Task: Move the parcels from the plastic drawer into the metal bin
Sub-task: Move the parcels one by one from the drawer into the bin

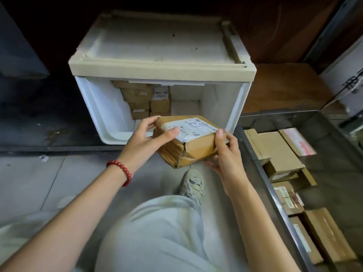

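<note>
A brown cardboard parcel with a white shipping label on top is held in the air in front of the open white plastic drawer. My left hand grips its left end, thumb on the label. My right hand grips its right end, thumb on top and fingers underneath. Several more brown parcels are stacked at the back left of the drawer. The metal bin stands to the right, with several parcels lying in it.
The drawer sits in a white plastic cabinet on the floor against a dark wall. My leg and shoe are below the parcel on the grey floor. A red bead bracelet circles my left wrist.
</note>
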The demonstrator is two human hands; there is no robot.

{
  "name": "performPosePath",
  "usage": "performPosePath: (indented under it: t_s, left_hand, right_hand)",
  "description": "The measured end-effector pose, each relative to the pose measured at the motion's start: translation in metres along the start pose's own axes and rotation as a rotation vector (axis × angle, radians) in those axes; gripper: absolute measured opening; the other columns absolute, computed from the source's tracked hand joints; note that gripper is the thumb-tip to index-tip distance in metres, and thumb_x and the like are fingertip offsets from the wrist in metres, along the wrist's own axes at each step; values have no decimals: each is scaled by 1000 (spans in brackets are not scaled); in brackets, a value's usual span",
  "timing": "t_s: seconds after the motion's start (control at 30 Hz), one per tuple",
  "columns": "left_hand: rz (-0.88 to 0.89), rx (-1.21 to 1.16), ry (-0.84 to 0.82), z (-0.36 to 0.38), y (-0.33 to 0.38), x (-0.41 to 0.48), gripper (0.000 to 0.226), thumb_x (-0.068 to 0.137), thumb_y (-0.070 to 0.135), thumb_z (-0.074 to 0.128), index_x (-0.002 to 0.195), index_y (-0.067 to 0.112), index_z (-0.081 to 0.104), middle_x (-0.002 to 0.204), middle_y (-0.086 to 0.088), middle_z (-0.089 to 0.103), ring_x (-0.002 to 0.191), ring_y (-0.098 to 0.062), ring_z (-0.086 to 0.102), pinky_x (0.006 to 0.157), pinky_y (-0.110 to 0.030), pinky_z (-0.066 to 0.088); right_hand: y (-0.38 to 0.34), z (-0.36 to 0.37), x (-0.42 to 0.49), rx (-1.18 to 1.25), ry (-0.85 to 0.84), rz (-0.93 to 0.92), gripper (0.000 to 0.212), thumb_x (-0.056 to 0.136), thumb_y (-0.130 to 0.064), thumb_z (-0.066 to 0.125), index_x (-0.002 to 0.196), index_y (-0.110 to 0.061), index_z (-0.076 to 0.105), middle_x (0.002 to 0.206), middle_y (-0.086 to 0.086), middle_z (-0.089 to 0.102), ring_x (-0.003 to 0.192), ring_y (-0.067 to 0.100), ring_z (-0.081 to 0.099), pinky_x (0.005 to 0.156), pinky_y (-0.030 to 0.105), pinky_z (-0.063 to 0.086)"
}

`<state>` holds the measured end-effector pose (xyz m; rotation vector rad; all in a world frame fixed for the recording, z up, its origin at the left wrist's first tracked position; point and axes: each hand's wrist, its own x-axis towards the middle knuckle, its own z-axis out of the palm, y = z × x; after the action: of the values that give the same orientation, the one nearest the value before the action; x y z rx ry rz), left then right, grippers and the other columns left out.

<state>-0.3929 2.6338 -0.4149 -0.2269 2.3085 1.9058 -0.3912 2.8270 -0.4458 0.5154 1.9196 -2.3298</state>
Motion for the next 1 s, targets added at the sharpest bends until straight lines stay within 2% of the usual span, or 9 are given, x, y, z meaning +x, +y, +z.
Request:
performPosePath:
  t_s: [0.07, 0.13, 0.23, 0.3, 0.4, 0.6, 0.73, 0.83, 1.0]
  left_hand:
    - [31, 14, -54, 1, -1, -2, 92, 58, 61, 79, 137, 36, 40, 132, 21, 44, 99, 16, 55, 81, -7, 48]
    - [56, 51, -64, -1, -2, -3, 95, 57, 49, 79, 139, 40, 33, 130, 23, 40, 106, 10, 51, 73, -1, 41]
    - [82, 84, -74, -8, -6, -1, 105, 44, 53, 90, 133, 46, 34, 124, 31, 41, 122, 2, 45, 90, -11, 37]
    - [60, 105, -96, -14, -11, 1, 114, 33, 56, 87, 134, 45, 35, 122, 35, 40, 123, 0, 47, 98, -18, 39]
    - [43, 164, -158, -21, -18, 2, 126, 26, 60, 89, 138, 47, 33, 131, 35, 38, 117, -2, 55, 104, -34, 43]
    - [67, 187, -97, -20, -21, 0, 89, 55, 58, 84, 132, 44, 42, 133, 27, 43, 88, -3, 68, 78, -18, 50]
    - [48, 143, -40, -22, -22, -1, 79, 51, 73, 65, 124, 45, 51, 122, 30, 52, 94, 2, 64, 78, -25, 54]
    - [6, 113, 6, -26, -22, 2, 73, 55, 78, 59, 117, 40, 58, 115, 21, 60, 103, -1, 60, 77, -27, 55]
    - [-3, 99, 20, -21, -18, 5, 60, 61, 77, 57, 106, 38, 62, 108, 12, 65, 101, -4, 62, 75, -23, 55]
  right_hand:
    - [-1, -1, -1, -7, 21, -18, 44, 94, -49, 51, 133, -34, 38, 109, -16, 55, 111, 21, 62, 69, 29, 60]
    - [-1, -3, 0, -53, 29, -37, 39, 95, -48, 49, 131, -34, 38, 100, -20, 57, 111, 22, 62, 63, 26, 60]
    - [-1, -11, 4, -137, -2, -56, 37, 97, -50, 43, 130, -34, 41, 108, -15, 57, 112, 23, 60, 57, 24, 57]
    - [-2, -16, 5, -198, -44, -41, 39, 97, -54, 39, 131, -37, 43, 124, -6, 53, 109, 23, 61, 57, 23, 55]
    - [-4, -23, 6, -220, -96, 9, 39, 95, -59, 36, 127, -41, 47, 127, -5, 54, 101, 21, 65, 61, 26, 55]
    - [-5, -29, 6, -289, -173, 67, 52, 86, -73, 36, 124, -42, 56, 118, -5, 62, 84, 11, 65, 69, 27, 54]
    - [-5, -33, 5, -326, -235, 6, 57, 75, -76, 46, 120, -45, 60, 118, -17, 62, 103, 7, 59, 83, 27, 48]
    - [-5, -36, 2, -308, -302, -16, 54, 72, -63, 67, 121, -43, 59, 116, -23, 64, 115, -5, 54, 100, 26, 40]
    - [-7, -27, -2, -104, -262, -15, 62, 69, -33, 79, 123, -16, 54, 114, -2, 71, 111, 10, 64, 104, 36, 45]
